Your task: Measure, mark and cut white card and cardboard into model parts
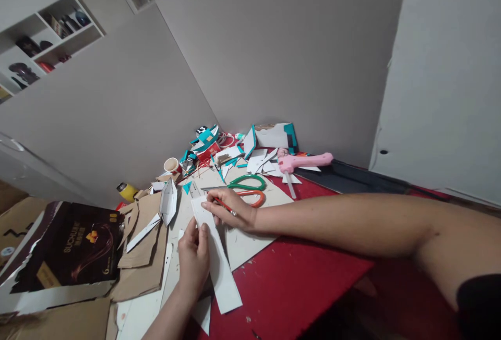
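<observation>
Holding a white strip [217,256] flat on the red table [297,288]: left hand [193,257] pinches its left edge about midway, fingers closed on the card. Right hand [230,208] sits at the strip's top end, fingers clamped on a red pencil [224,205], tip touching the strip near its upper edge. Hands close together but not touching. Strip runs diagonally from near the pencil down toward the camera, lying over a beige card sheet [250,241]. Scissors [245,189] with green and orange handles just behind the right hand, blades pointing left. Pink glue gun [303,162] further back, well apart. Folded white piece [169,202] stands left of the strip on brown cardboard [143,256]. Dark box [66,249] at far left. Scrap pile [230,152] against the wall.
</observation>
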Available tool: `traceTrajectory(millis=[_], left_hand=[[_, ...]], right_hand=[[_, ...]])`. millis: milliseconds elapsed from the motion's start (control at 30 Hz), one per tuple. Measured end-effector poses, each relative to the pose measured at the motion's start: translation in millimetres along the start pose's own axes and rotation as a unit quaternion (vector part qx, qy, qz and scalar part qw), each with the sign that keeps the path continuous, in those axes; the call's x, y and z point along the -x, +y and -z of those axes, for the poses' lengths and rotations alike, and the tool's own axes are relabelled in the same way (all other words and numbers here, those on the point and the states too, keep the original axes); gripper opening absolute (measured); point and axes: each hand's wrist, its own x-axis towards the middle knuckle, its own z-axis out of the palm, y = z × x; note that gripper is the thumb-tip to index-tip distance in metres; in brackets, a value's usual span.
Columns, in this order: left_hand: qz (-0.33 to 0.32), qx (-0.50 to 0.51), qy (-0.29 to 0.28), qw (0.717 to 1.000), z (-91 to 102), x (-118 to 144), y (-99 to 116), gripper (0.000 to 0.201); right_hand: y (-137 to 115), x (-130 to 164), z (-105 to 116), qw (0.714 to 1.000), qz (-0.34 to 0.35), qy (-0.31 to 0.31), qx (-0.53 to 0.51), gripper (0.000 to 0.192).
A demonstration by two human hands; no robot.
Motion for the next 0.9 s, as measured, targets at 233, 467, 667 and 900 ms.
traceTrajectory(millis=[233,467,667,900], left_hand=[[0.064,0.083,-0.053,0.993,0.0,-6.1,2.2,0.043],[0.111,0.149,-0.074,0.98,3.4,-7.1,1.6,0.038],[0.136,0.155,-0.081,0.975,5.0,-6.6,1.4,0.037],[0.112,0.088,-0.084,0.986,5.3,-7.0,4.5,0.031]], right_hand=[[0.7,-0.9,-1.0,1.0,0.017,-0.003,-0.023,0.021],[0.0,-4.1,3.7,0.999,0.019,-0.014,-0.045,0.021],[-2.0,-1.3,1.8,0.998,0.058,-0.028,-0.015,0.018],[-0.2,-3.6,2.8,0.996,0.082,-0.03,0.02,0.016]])
